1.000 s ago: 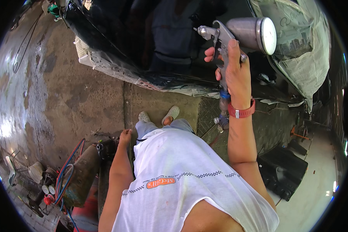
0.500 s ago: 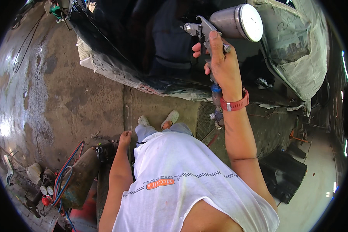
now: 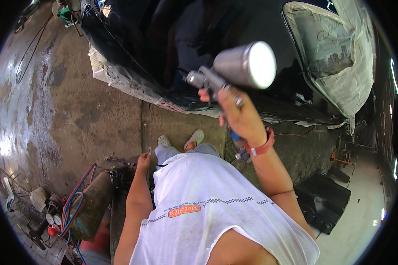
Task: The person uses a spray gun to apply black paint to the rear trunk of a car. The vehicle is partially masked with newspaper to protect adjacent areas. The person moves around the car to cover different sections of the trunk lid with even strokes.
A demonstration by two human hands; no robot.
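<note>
1. Gripping the spray gun [image 3: 214, 86]: right hand [image 3: 243, 118], wrapped round its handle, thumb at the back, fingertips showing on the left side. Some blur on hand and gun.
2. Right arm [image 3: 272, 172] reaches far and slightly left from the near right, elbow a little bent; red wristband [image 3: 263, 145] on the wrist.
3. Spray gun: right of centre, nozzle end pointing left, seen against the glossy black car body [image 3: 150, 57]. Gap to the body, cannot tell.
4. Metal cup [image 3: 234, 66] sits on the gun's far side, tilted over, bright round end facing right. Blue-banded fitting [image 3: 236, 136] under the handle, near the wrist.
5. Left arm [image 3: 139, 192] hangs low beside the white shirt [image 3: 185, 176]; left hand [image 3: 143, 162] by the left hip, fingers loosely curled. Pinching anything or not: cannot tell, too small.
6. Masking paper [image 3: 358, 75] covers the far right of the car, more along its near edge.
7. Near left: red and blue hoses [image 3: 67, 207] by a worn cylinder [image 3: 90, 205]. Near right: black panel [image 3: 325, 201] on the floor [image 3: 362, 212].
</note>
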